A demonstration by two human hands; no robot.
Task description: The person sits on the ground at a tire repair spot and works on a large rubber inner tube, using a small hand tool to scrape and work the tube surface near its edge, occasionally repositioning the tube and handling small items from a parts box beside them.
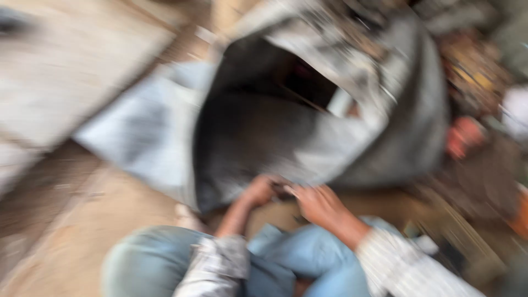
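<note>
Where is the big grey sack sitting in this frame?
In the head view the grey sack fills the centre and right, its dark mouth open, just above the left hand and right hand, which meet at its lower edge.

Heavy motion blur over whole head view, streaks diagonal; no edge sharp. Soft, even daylight, no glare. My hands (297, 198) least smeared, fingers still indistinct. Mouth of grey sack (330, 104) falls to deep shadow inside. Clutter at right edge (478, 82) reduced to colour smears.
</note>
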